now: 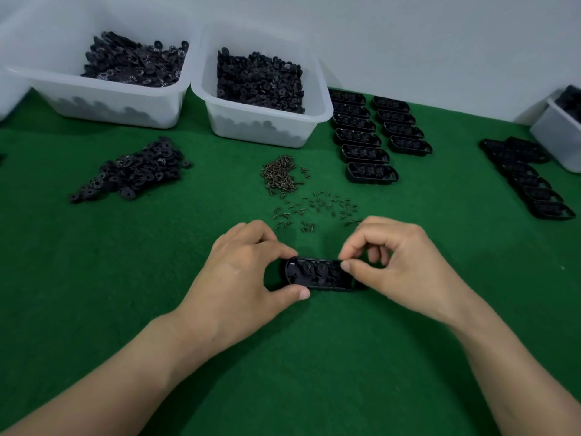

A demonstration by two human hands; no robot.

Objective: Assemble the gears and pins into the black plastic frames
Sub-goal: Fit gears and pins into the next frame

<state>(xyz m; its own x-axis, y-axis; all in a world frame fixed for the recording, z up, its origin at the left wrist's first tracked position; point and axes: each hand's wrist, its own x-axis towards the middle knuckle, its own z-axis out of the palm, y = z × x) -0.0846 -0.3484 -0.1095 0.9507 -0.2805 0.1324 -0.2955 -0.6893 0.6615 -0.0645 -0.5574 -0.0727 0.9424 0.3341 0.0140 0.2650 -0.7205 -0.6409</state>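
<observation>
Left grip [242, 272] clasps the black frame [314, 275] steady; right grip [399, 265] pinches closed over its end, contents unclear; press straight down

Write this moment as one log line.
left hand: holds black frame | right hand: fingertips pinched over frame's right end | pins: loose on green mat

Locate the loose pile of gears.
The gear pile lies left of centre in the head view, on the mat before the left tub, pins to its right.
</observation>
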